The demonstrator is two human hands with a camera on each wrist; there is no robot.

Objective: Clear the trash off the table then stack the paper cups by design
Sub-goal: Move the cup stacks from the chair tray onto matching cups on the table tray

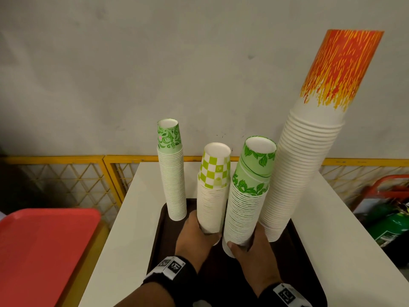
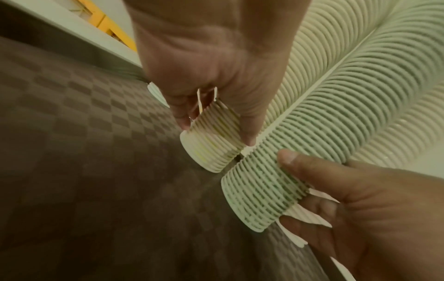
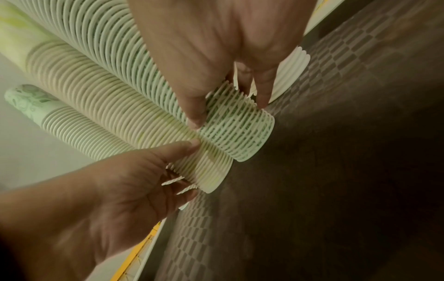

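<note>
Fingers of our left hand (image 1: 194, 234) wrap the base of the checkered cup stack (image 1: 213, 191); our right hand (image 1: 252, 251) grips the base of the leaf-print cup stack (image 1: 245, 207). Both stacks are inverted on the dark tray (image 1: 161, 235), touching side by side. Swirl-print stack (image 1: 173, 173) stands at tray's far left, orange-streaked stack (image 1: 309, 151) far right.

4 cup stacks upside down on dark tray (image 1: 296, 247). Left hand (image 1: 194, 235) grips checkered stack (image 1: 212, 196), right hand (image 1: 254, 247) grips leaf stack (image 1: 245, 207). Swirl stack (image 1: 173, 180) & flame stack (image 1: 309, 151) untouched.
</note>
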